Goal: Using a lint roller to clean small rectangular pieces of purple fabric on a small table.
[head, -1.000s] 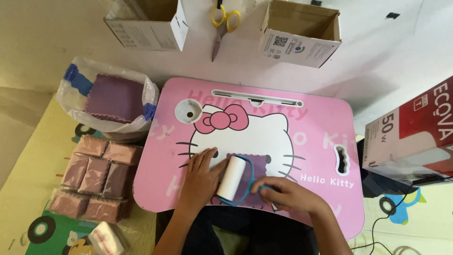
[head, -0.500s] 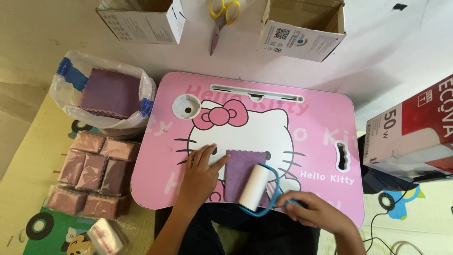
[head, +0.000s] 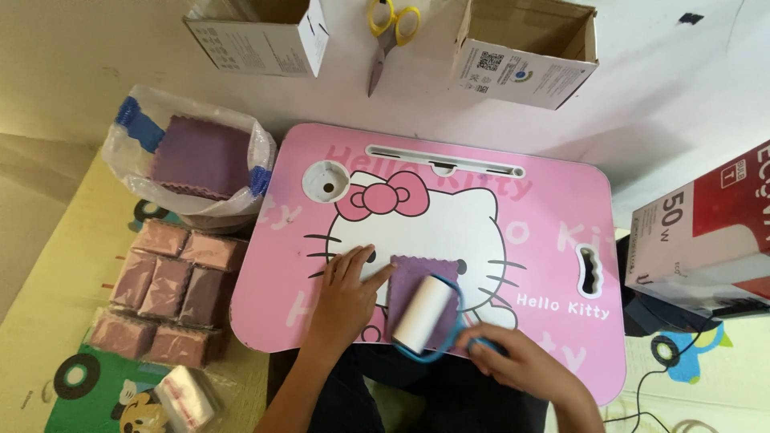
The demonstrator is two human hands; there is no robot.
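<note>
We saw a small pink lap table [head: 553, 240] with a cartoon cat printed on it, and both hands working at its near edge. The left hand [head: 345, 301] lay flat and open on the tabletop, fingers spread a little, its fingertips pressing the left edge of a purple cloth [head: 409, 273] that lay on the cat's face. The right hand [head: 517, 361] was closed around the blue handle of a lint roller [head: 423, 314], and the roller's white drum rested on the cloth, covering its near part and tilted slightly to the right. Left of the table stood a clear plastic bag [head: 192, 160] with a stack of the same purple cloths inside, and just below it lay wrapped packets [head: 168, 293] of purple cloths in rows on a play mat. At the far side we saw two open cardboard boxes [head: 525, 48] with yellow-handled scissors [head: 389, 36] between them. A red and white carton [head: 706, 232] sat to the right of the table, well apart from the hands.
</note>
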